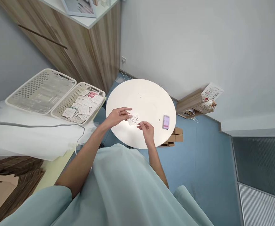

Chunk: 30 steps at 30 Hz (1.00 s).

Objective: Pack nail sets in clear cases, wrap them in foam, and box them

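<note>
Seen over my remote feed, a white printed card (135,119) lay at about seven o'clock of centre over the round table (139,94). The left hand (120,116), at the card's nine o'clock, pinched its edge, upper fingers loosely extended. At four o'clock, the right hand (147,129) had curled fingers, tips at the card's corner; I could not tell whether they gripped. A blurred purple item (166,122) lay near the table's four o'clock edge.

I see a wood-grain cabinet (99,51): framed picture (81,7) on top, wall socket (123,59) just beside it. Wooden shelf (189,100), cardboard boxes (178,135) well apart from it.
</note>
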Motion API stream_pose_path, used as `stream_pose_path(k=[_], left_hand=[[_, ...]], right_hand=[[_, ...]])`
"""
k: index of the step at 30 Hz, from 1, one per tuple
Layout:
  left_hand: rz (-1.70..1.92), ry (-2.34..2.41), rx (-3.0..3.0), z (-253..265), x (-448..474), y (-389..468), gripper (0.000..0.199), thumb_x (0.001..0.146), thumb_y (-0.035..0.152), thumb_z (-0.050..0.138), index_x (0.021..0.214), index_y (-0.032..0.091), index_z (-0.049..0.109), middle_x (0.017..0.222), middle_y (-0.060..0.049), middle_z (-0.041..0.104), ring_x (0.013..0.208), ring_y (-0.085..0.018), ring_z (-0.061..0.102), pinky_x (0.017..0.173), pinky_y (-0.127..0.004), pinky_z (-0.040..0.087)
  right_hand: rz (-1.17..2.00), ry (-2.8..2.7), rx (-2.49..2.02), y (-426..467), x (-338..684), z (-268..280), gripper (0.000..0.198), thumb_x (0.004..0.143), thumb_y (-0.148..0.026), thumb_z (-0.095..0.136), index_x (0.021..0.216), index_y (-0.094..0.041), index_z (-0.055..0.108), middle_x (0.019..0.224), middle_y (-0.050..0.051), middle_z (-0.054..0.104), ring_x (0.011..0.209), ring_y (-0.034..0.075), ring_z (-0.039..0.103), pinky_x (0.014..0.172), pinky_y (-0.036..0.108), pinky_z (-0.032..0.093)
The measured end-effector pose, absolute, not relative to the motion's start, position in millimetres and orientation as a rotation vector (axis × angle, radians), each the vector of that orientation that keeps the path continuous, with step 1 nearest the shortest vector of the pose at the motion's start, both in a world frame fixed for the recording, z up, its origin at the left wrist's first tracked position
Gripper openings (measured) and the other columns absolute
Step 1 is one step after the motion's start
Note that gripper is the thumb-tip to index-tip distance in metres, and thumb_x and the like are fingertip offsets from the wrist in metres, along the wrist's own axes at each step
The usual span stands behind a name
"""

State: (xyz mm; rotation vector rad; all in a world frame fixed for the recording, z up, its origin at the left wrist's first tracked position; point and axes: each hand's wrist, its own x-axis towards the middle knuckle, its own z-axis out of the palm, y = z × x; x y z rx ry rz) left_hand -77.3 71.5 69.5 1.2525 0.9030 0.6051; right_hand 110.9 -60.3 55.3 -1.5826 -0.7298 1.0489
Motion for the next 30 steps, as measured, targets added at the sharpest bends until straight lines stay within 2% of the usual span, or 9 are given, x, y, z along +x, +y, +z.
stream_pose_path(k=[5, 8, 11, 18, 24, 30], left_hand=[[0.562, 0.866, 1.266, 72.7, -55.0, 65.6, 0.069, 0.071, 0.060, 0.096, 0.124, 0.019, 0.081, 0.092, -0.008, 0.083, 0.084, -0.025, 0.075, 0.079, -0.040, 0.062], [0.545, 0.843, 1.277, 73.3, -45.9, 63.4, 0.057, 0.070, 0.062, 0.096, 0.105, 0.019, 0.083, 0.093, -0.010, 0.083, 0.084, -0.025, 0.075, 0.078, -0.039, 0.062], [0.557, 0.825, 1.272, 72.1, -41.2, 60.7, 0.051, 0.067, 0.064, 0.097, 0.087, 0.019, 0.081, 0.091, -0.010, 0.083, 0.084, -0.025, 0.075, 0.080, -0.040, 0.062], [0.757, 0.866, 1.164, 65.5, -45.4, 43.7, 0.053, 0.072, 0.070, 0.093, 0.092, 0.021, 0.085, 0.103, -0.012, 0.084, 0.098, -0.029, 0.075, 0.093, -0.045, 0.062], [0.857, 0.899, 1.159, 61.7, -57.1, 36.5, 0.047, 0.070, 0.066, 0.096, 0.087, 0.023, 0.087, 0.101, -0.011, 0.081, 0.089, -0.024, 0.071, 0.083, -0.040, 0.059], [0.753, 0.962, 1.036, 60.1, -67.7, 34.9, 0.056, 0.065, 0.065, 0.099, 0.097, 0.022, 0.086, 0.109, -0.012, 0.084, 0.107, -0.031, 0.075, 0.099, -0.045, 0.060]], right_hand=[[1.029, -0.665, -1.564, -68.2, 124.4, 53.6, 0.035, 0.087, -0.055, 0.081, 0.097, -0.022, 0.073, 0.088, 0.004, 0.079, 0.082, 0.021, 0.078, 0.085, 0.037, 0.062], [1.019, -0.656, -1.556, -70.2, 130.9, 53.2, 0.037, 0.087, -0.056, 0.083, 0.098, -0.023, 0.071, 0.083, 0.002, 0.077, 0.079, 0.020, 0.077, 0.083, 0.037, 0.063], [1.026, -0.673, -1.531, -71.0, 135.6, 55.1, 0.039, 0.089, -0.059, 0.081, 0.101, -0.022, 0.072, 0.087, 0.004, 0.080, 0.079, 0.021, 0.079, 0.081, 0.036, 0.062], [1.021, -0.664, -1.487, -61.6, 134.9, 64.1, 0.042, 0.089, -0.060, 0.083, 0.105, -0.022, 0.076, 0.097, 0.007, 0.084, 0.088, 0.023, 0.082, 0.083, 0.036, 0.064], [1.030, -0.676, -1.445, -46.0, 128.3, 73.3, 0.040, 0.094, -0.060, 0.077, 0.107, -0.022, 0.080, 0.104, 0.008, 0.082, 0.097, 0.023, 0.080, 0.097, 0.040, 0.065], [0.992, -0.719, -1.476, -30.2, 129.2, 80.7, 0.031, 0.087, -0.050, 0.083, 0.101, -0.023, 0.082, 0.102, 0.005, 0.080, 0.094, 0.020, 0.073, 0.095, 0.038, 0.064]])
